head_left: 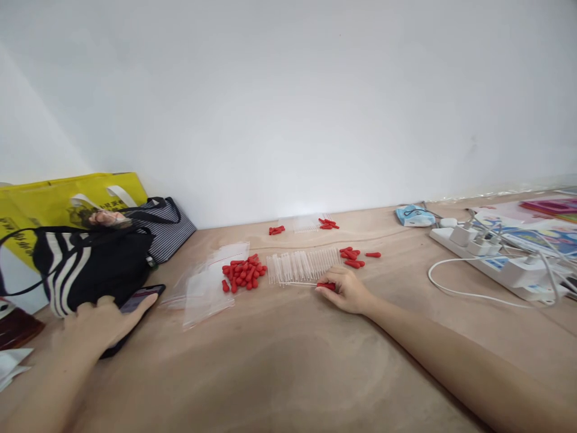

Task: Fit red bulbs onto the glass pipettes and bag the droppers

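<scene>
My right hand (345, 290) is closed around a dropper (325, 286) with a red rubber bulb; its thin clear tube points left. Just behind it lies a row of clear dropper tubes (302, 264). A heap of red rubber bulbs (246, 273) sits left of that row, and a smaller group of bulbs (352, 257) is at its right end. Far to the left, my left hand (94, 325) is open with fingers spread, over a dark phone (118, 347) beside a black bag (97, 264). Whether it touches the phone I cannot tell.
Clear plastic bags (210, 294) lie left of the bulb heap. More red bulbs (329, 224) are near the wall. At right are a white power strip (487, 264) with cables, a blue face mask (415, 216) and printed sheets (536, 231). A yellow bag (40, 198) stands far left.
</scene>
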The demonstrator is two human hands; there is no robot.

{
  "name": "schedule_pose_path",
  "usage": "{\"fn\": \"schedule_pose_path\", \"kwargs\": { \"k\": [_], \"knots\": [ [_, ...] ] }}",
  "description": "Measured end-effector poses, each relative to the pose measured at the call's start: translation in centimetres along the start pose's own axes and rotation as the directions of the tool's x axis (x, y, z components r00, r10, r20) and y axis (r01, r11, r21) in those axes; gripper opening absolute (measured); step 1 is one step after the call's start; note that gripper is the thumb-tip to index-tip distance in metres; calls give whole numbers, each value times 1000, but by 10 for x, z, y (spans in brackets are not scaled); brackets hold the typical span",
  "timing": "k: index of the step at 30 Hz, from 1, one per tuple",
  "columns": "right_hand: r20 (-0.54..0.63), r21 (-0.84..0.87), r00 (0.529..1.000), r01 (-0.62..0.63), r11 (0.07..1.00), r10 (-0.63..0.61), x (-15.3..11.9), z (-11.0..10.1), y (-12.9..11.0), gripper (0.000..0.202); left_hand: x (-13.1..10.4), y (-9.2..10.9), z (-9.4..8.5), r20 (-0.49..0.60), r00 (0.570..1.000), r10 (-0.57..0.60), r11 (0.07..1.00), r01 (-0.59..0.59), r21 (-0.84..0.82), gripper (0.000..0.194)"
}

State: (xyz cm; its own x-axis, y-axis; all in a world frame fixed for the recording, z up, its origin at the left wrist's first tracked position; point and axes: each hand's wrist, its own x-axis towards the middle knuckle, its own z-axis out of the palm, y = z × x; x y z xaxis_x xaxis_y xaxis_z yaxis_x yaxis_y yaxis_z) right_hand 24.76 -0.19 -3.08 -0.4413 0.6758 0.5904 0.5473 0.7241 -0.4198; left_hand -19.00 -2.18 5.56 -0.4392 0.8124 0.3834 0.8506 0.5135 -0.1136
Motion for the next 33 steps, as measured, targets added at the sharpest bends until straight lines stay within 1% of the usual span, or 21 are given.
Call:
{"fn": "schedule_pose_path", "kwargs": {
  "k": [1, 2, 3, 4, 5, 6, 7, 8, 9, 10, 11, 12, 14, 15, 17, 20, 25, 30, 33],
  "knots": [
    [1, -1, 1000, 1, 1000, -1, 0, 0, 0, 10, -10, 11, -5, -77, 994, 74, 997, -71, 36, 61],
    [0, -2, 1000, 2, 1000, -2, 1, 0, -1, 10, -20, 26, -9, -173, 975, 143, 990, -139, 35, 50],
    [-1, -5, 1000, 3, 1000, -3, 1, 0, -1, 10, -31, 43, -11, -223, 934, 280, 958, -288, -4, 43],
    [-3, -8, 1000, 6, 1000, -6, 1, 0, -1, 10, -42, 62, -13, -260, 860, 439, 877, -473, -83, 38],
    [-3, -13, 1000, 9, 1000, -9, 1, 0, -1, 10, -54, 82, -14, -311, 783, 539, 781, -602, -162, 35],
    [-4, -19, 1000, 13, 1000, -13, 0, 1, 0, 9, -65, 102, -13, -349, 697, 626, 668, -711, -222, 32],
    [-3, -24, 1000, 20, 1000, -20, 0, 1, 0, 9, -75, 122, -13, -367, 613, 700, 555, -790, -261, 30],
    [-1, -31, 1000, 28, 999, -28, 0, 1, 0, 9, -85, 141, -12, -395, 541, 742, 463, -840, -282, 31],
    [3, -37, 999, 38, 999, -38, 0, 1, 1, 9, -93, 158, -11, -427, 496, 756, 399, -867, -300, 33],
    [7, -43, 999, 48, 998, -48, -1, 1, 1, 10, -99, 172, -9, -448, 472, 759, 355, -877, -322, 35],
    [10, -49, 998, 58, 997, -57, -1, 1, 2, 10, -104, 185, -8, -459, 458, 761, 320, -881, -349, 36],
    [10, -55, 998, 65, 996, -65, -1, 2, 2, 11, -108, 195, -6, -458, 436, 775, 275, -885, -376, 35],
    [8, -65, 997, 76, 995, -75, -1, 2, 2, 11, -111, 209, -2, -457, 422, 783, 221, -876, -430, 25],
    [8, -66, 997, 80, 995, -79, -1, 2, 2, 11, -112, 213, 0, -454, 417, 787, 201, -870, -451, 22],
    [11, -67, 996, 84, 994, -84, 0, 1, 1, 11, -112, 216, 3, -454, 417, 787, 174, -857, -485, 21],
    [17, -72, 996, 90, 993, -89, 1, 1, 0, 11, -111, 216, 6, -455, 429, 780, 156, -838, -523, 21],
    [16, -95, 995, 96, 991, -95, 1, 2, 1, 14, -110, 213, 7, -440, 453, 776, 169, -820, -547, 21],
    [31, -93, 995, 102, 991, -99, 0, 2, 2, 17, -110, 214, 9, -452, 459, 765, 166, -818, -551, 20],
    [35, -99, 995, 100, 990, -97, 0, 3, 2, 17, -110, 214, 10, -448, 455, 770, 158, -816, -557, 20]
  ]
}}
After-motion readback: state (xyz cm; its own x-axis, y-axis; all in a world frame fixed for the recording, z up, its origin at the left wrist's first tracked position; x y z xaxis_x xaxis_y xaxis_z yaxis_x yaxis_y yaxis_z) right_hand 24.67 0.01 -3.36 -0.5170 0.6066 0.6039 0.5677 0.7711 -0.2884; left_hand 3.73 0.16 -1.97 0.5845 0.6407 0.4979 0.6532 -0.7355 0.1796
